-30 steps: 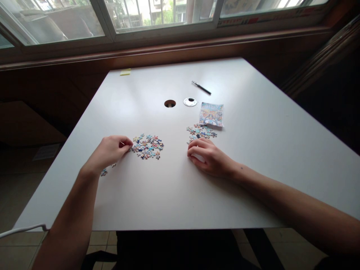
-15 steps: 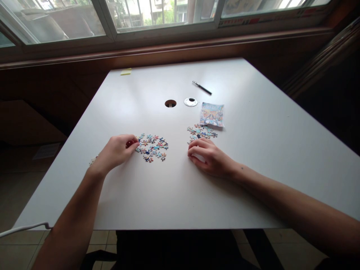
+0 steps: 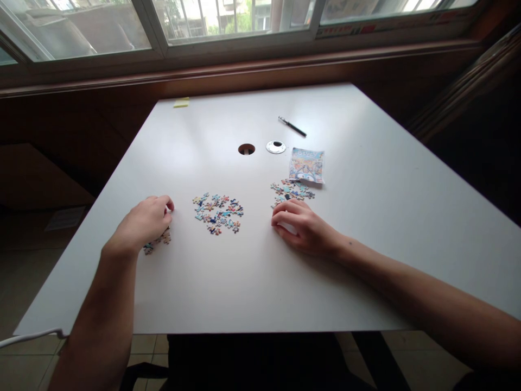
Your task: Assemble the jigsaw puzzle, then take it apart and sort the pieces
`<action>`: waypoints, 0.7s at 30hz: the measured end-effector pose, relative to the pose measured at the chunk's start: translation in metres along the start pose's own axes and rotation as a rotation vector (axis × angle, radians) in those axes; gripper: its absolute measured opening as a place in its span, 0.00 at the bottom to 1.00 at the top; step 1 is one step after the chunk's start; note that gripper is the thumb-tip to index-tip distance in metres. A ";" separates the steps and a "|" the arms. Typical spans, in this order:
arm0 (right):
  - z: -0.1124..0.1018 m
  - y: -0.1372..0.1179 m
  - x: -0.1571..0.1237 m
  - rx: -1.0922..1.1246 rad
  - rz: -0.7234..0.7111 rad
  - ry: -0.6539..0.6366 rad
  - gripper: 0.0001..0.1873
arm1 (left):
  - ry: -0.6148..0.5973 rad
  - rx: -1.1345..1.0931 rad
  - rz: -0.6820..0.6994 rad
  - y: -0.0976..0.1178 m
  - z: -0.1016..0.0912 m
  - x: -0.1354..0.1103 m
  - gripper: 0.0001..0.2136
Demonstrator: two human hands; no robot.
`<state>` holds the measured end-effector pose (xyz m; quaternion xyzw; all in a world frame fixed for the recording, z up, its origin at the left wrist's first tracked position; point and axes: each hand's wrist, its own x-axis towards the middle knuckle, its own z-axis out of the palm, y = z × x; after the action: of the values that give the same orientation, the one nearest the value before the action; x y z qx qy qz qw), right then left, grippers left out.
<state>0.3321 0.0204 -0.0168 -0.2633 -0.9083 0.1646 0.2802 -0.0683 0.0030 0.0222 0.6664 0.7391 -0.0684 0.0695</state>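
Observation:
A loose heap of small colourful jigsaw pieces lies mid-table. My left hand rests left of it with fingers curled, over a smaller cluster of pieces; whether it holds a piece is hidden. My right hand lies on the white table with fingers curled under, just below a third group of pieces. A printed picture sheet lies beyond that group.
A black pen lies at the far side. A round cable hole and its loose white cap sit mid-table. A yellow sticky note is at the far left edge. Windows run behind the table.
My left hand has drawn back leftwards from the middle heap to the small cluster near the left edge. The right hand has stayed put.

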 end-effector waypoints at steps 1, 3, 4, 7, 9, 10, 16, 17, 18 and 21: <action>0.000 0.000 0.000 0.000 0.001 0.000 0.06 | 0.008 0.000 0.001 0.001 0.000 0.000 0.13; 0.000 0.000 0.000 -0.002 0.004 -0.003 0.06 | 0.019 -0.002 -0.004 0.001 0.001 0.000 0.15; 0.000 0.001 0.000 -0.002 0.005 -0.004 0.06 | 0.021 -0.003 -0.008 0.001 0.001 0.001 0.16; 0.001 0.001 0.000 -0.002 0.006 -0.005 0.06 | 0.033 -0.019 -0.020 0.000 0.001 0.001 0.18; 0.001 0.000 0.000 -0.002 0.006 -0.004 0.06 | 0.044 -0.041 -0.012 -0.001 0.001 0.001 0.16; 0.000 0.000 0.000 -0.003 0.008 -0.004 0.06 | 0.046 -0.053 -0.002 0.000 0.001 0.001 0.15; 0.000 0.000 -0.001 0.004 0.012 0.004 0.07 | 0.084 -0.085 0.064 0.001 -0.001 0.000 0.09; 0.000 0.000 -0.001 0.005 0.011 0.007 0.07 | 0.095 -0.087 0.064 0.002 -0.002 -0.001 0.09; 0.000 0.001 -0.001 0.005 0.010 0.009 0.07 | 0.106 -0.097 0.059 0.004 -0.003 -0.002 0.09; 0.000 0.000 -0.001 0.004 0.007 0.006 0.07 | 0.171 -0.210 0.040 0.014 -0.010 -0.005 0.10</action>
<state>0.3329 0.0201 -0.0171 -0.2665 -0.9062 0.1668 0.2828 -0.0543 0.0010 0.0328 0.6735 0.7321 0.0676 0.0770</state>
